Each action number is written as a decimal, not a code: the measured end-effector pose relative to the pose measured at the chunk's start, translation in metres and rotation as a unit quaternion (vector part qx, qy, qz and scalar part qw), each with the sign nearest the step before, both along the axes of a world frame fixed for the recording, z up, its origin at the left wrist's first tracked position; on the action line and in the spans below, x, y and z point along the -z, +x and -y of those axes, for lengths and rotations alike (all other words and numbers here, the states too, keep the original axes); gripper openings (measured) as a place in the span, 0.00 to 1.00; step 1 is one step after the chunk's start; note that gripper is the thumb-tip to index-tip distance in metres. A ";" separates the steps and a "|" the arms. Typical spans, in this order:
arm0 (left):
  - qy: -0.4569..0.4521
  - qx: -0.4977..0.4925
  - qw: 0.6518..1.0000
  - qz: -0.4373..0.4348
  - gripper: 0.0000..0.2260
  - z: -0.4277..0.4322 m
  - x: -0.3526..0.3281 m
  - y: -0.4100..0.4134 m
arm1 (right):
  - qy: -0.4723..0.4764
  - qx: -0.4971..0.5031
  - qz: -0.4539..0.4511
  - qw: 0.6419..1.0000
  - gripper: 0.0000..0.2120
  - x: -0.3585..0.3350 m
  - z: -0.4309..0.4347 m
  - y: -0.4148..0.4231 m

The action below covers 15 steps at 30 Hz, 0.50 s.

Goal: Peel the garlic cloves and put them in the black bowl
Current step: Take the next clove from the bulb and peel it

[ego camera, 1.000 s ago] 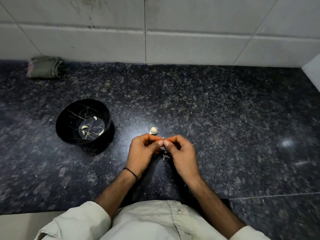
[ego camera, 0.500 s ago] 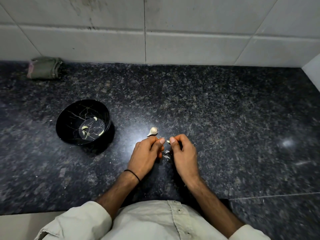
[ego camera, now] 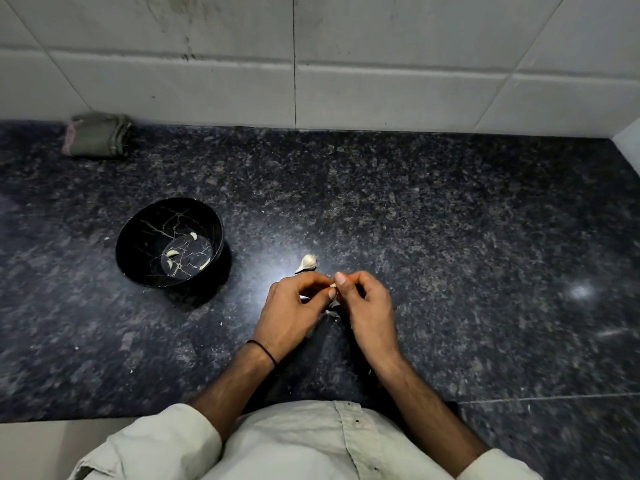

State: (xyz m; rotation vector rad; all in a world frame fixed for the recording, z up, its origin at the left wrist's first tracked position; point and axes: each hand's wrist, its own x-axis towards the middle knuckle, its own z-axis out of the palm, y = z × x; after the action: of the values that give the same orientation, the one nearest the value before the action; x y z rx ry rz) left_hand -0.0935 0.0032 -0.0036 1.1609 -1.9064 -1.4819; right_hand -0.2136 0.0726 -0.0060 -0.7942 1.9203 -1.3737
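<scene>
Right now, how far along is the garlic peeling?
Done: four peeled cloves lie in the bowl. In hand: the left hand and right hand pinch a clove between their fingertips, apparently mid-peel. Left: that clove, and the unpeeled clove on the counter just beyond the hands, are not yet in the bowl.

We saw a folded green cloth (ego camera: pixel 98 135) lying at the far left of the dark speckled counter (ego camera: pixel 450 220), close beside the white tiled wall (ego camera: pixel 381 64).
</scene>
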 end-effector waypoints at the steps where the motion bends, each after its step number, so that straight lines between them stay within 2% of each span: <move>1: 0.000 -0.004 1.000 -0.004 0.04 -0.001 -0.001 0.001 | 0.000 -0.003 0.000 1.000 0.12 -0.001 0.000 0.000; 11: 0.007 -0.074 0.997 0.019 0.02 0.003 0.007 0.014 | 0.028 -0.027 -0.083 0.996 0.13 0.006 0.000 -0.001; 15: 0.018 -0.103 0.994 0.032 0.02 0.009 0.017 0.024 | 0.042 -0.061 -0.144 0.987 0.05 0.014 -0.001 -0.006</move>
State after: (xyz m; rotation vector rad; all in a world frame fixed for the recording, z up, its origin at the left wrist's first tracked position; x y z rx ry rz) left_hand -0.0690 -0.0058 -0.0205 1.3912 -1.7462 -1.3870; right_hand -0.2195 0.0734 -0.0198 -1.0976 2.0930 -1.1457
